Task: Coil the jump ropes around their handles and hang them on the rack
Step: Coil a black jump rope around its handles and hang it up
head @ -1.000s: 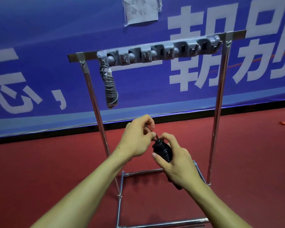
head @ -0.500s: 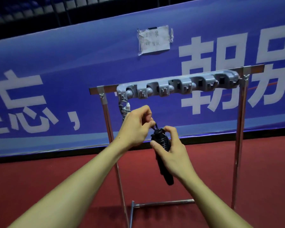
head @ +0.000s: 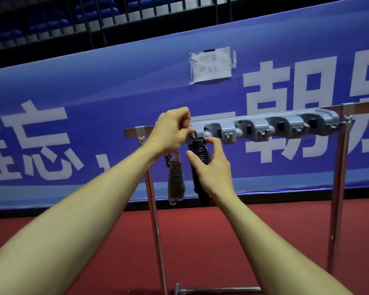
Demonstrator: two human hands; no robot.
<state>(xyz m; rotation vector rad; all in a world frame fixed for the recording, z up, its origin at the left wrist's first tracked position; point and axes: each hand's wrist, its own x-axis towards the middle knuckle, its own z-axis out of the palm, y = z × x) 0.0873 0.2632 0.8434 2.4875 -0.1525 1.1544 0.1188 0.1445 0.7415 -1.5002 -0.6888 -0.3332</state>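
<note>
A black jump rope (head: 197, 158), coiled around its handles, is held upright against the left part of the grey hook strip (head: 264, 128) on the metal rack (head: 339, 188). My right hand (head: 211, 167) grips the coiled bundle from the right. My left hand (head: 173, 130) pinches the rope loop at its top, right at the strip. A grey coiled jump rope (head: 175, 184) hangs from the strip's left end, partly hidden behind my left wrist.
The rack stands on red floor (head: 222, 241) in front of a blue banner (head: 73, 103) with white characters and a taped paper note (head: 210, 66). Several hooks to the right on the strip hold nothing. The rack's base bar (head: 217, 289) lies low ahead.
Both hands have lifted the black coiled rope from waist height up to the hook strip, beside the hanging grey rope. The view has tilted upward.
</note>
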